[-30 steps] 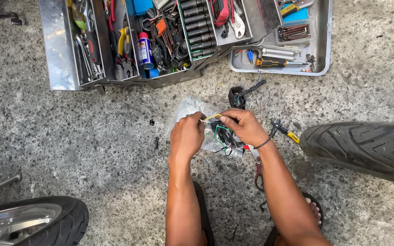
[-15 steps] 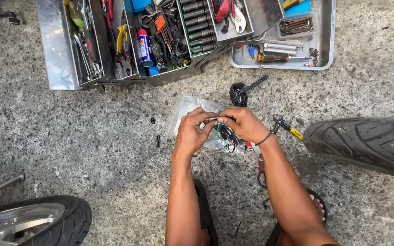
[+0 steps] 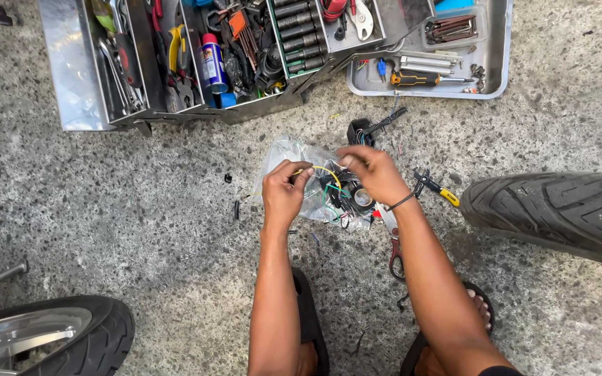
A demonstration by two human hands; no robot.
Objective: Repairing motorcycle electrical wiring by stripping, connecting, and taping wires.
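Note:
My left hand (image 3: pixel 283 191) pinches one end of a thin yellow wire (image 3: pixel 325 170) between thumb and fingers. My right hand (image 3: pixel 373 174) holds the other end of that wire, so it arcs between the two hands. Under them a clear plastic bag (image 3: pixel 288 154) lies on the concrete, with green, black and red wires (image 3: pixel 334 198) and a roll of tape (image 3: pixel 362 198) on it. A black band sits on my right wrist.
An open metal toolbox (image 3: pixel 78 76) full of sockets, pliers and a spray can stands at the top, beside a metal tray (image 3: pixel 492 63) with small tools. A black connector part (image 3: pixel 364 129), yellow-handled pliers (image 3: pixel 437 188), red-handled scissors (image 3: pixel 393 247), and tyres right (image 3: pixel 559 212) and lower left (image 3: pixel 99 334).
My hands have drawn slightly apart, and the yellow wire now stretches in an arc between them. The view has shifted a little, with the toolbox higher in the frame.

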